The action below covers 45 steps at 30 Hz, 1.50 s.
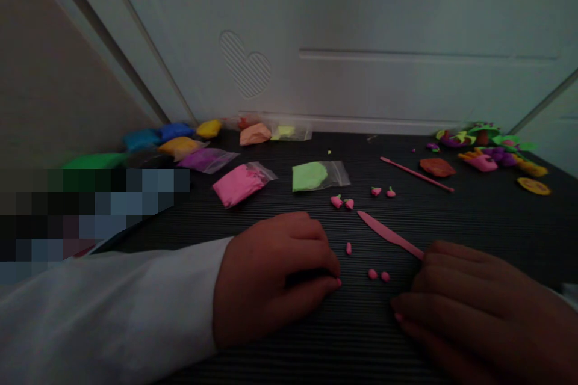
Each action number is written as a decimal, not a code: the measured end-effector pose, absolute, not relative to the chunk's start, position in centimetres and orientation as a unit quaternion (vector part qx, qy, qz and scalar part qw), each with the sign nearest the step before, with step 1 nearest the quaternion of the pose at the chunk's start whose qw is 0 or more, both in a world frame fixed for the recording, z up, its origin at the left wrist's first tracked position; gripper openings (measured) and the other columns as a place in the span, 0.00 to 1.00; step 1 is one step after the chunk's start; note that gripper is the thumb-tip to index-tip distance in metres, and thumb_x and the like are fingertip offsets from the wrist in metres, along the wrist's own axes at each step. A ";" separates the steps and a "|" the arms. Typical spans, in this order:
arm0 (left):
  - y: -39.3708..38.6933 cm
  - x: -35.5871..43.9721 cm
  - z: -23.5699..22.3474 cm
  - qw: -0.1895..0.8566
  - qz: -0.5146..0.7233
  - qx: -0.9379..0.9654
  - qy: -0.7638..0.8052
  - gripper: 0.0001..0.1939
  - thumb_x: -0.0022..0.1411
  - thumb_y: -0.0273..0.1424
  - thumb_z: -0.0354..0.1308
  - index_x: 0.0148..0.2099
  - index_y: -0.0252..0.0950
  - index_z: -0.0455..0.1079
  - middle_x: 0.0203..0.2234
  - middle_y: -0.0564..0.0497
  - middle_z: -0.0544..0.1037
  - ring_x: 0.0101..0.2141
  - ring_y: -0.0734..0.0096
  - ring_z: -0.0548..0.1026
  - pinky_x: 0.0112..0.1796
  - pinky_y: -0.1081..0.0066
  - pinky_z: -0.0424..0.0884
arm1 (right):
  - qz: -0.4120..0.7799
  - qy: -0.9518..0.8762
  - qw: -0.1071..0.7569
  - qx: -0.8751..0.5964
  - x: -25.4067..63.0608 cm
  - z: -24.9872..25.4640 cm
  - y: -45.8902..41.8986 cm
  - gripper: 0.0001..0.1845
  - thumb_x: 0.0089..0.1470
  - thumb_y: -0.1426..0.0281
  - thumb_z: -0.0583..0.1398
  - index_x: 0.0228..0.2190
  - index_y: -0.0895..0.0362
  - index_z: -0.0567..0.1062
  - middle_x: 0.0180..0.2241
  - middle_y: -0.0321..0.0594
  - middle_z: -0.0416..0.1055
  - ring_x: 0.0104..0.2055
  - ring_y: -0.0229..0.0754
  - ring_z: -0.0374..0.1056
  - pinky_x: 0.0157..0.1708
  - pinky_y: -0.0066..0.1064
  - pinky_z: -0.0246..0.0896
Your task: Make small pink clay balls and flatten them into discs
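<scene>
My left hand is closed in a pinch on a small piece of pink clay at its fingertips. My right hand pinches another tiny pink bit between thumb and finger. A pink plastic clay knife lies on the dark tabletop, its near end hidden by my right hand. Between my hands rest two pink clay balls, with a short pink clay roll just beyond. Farther back are small pink clay shapes with green tops.
Behind my left hand lie a pink clay bag and a light green clay bag. Several other coloured packs, including a purple one, sit back left. A thin pink stick and finished-looking clay figures are back right. A white panel stands behind.
</scene>
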<state>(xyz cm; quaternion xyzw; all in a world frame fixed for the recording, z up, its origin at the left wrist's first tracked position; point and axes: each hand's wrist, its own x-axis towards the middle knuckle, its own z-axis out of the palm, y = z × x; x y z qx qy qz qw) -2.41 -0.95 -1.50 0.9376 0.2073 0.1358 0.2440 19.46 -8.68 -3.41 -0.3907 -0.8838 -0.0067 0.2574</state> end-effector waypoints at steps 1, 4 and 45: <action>-0.9 -2.4 -1.5 0.244 0.135 0.938 0.207 0.07 0.56 0.28 0.49 0.34 0.35 0.69 0.28 0.51 0.68 0.32 0.73 0.63 0.32 0.73 0.58 | -0.001 -0.884 0.257 -0.391 19.5 -3.5 -8.7 0.10 0.51 0.73 0.50 0.27 0.53 0.71 0.20 0.32 0.64 0.23 0.35 0.57 0.29 0.32 0.49; -0.9 -2.4 -1.4 0.240 0.129 0.940 0.206 0.07 0.56 0.27 0.50 0.34 0.34 0.69 0.28 0.51 0.67 0.32 0.73 0.63 0.32 0.73 0.58 | 0.011 -0.884 0.257 -0.389 19.5 -3.4 -8.7 0.08 0.50 0.73 0.52 0.27 0.54 0.71 0.20 0.32 0.64 0.23 0.35 0.57 0.29 0.32 0.48; -0.9 -2.4 -1.5 0.234 0.135 0.942 0.201 0.07 0.56 0.28 0.49 0.34 0.35 0.69 0.28 0.51 0.68 0.31 0.73 0.63 0.31 0.74 0.59 | -0.044 -0.897 0.216 -0.384 19.6 -2.4 -8.2 0.08 0.52 0.67 0.52 0.30 0.52 0.71 0.23 0.30 0.68 0.22 0.34 0.62 0.27 0.31 0.52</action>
